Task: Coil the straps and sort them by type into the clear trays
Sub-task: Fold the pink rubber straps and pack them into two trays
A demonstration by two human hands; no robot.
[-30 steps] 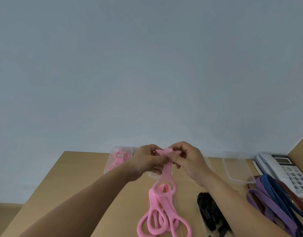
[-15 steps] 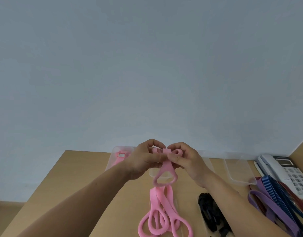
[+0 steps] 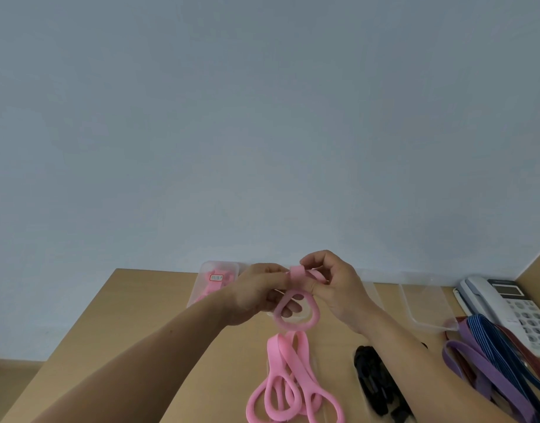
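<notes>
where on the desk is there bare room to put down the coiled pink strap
Free: the left of the desk, from its left edge to the clear tray holding pink straps; part is hidden under the left forearm. The empty clear tray by the phone is free too. Crowded: the near middle with loose pink straps and black straps, and the right with purple and blue straps.

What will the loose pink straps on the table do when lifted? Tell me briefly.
The pink straps will probably droop: they lie in limp, overlapping loops. They look thin and light. The pink strap held by both hands bends easily, so a coil may spring open if released.

Bare forearms — no sleeves, watch or rings visible.
</notes>
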